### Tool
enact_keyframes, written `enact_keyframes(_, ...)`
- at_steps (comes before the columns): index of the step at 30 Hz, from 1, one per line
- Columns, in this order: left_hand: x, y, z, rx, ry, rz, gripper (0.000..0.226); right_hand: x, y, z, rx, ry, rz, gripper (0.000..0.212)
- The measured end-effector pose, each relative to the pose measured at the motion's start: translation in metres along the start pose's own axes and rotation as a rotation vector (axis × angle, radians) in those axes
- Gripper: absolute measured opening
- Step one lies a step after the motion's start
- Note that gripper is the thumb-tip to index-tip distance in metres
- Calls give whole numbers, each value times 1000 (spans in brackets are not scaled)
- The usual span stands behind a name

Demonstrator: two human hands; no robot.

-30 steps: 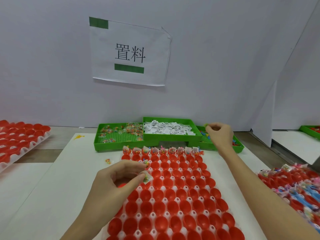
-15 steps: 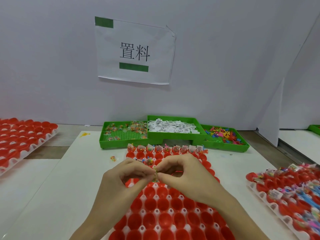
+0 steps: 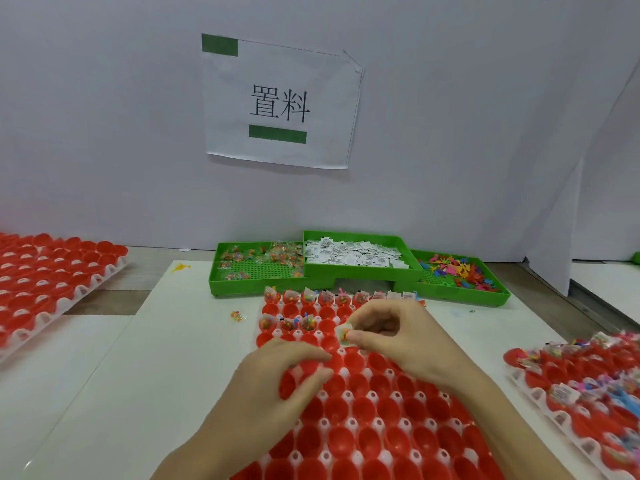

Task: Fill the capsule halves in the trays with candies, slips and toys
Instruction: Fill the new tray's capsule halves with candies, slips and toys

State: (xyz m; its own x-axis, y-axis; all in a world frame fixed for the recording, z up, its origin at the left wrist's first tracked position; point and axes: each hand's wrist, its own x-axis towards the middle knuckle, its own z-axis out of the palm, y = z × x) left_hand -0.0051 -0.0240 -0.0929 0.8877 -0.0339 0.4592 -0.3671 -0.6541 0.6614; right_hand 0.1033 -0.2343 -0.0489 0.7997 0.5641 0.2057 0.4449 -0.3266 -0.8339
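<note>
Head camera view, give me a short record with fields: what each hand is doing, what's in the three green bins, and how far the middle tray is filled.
right hand: pinches a candy packet over the middle tray
left hand: fingers curled, resting on the middle tray; nothing visibly held
left green bin: candy packets
centre green bin: white paper slips
right green bin: coloured plastic toys
middle tray fill: far row filled, a few candies in the third row, nearer cups empty

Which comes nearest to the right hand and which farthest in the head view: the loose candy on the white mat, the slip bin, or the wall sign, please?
1. Slip bin, straight beyond the right hand.
2. Loose candy, off to its left.
3. Wall sign, high on the back wall.
</note>
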Motion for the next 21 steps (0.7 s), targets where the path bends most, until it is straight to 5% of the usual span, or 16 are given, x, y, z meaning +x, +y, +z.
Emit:
enact_keyframes(5,-1,-6,5,364,-361,76,72,27,7,-5,-92,64,51,11)
enact_keyframes(16,1,-6,6,419,-418,72,80,62,17,26,-447,-11,56,10)
enact_keyframes(21,1,-7,8,431,-411,87,79,58,25,32,-384,33,97,9)
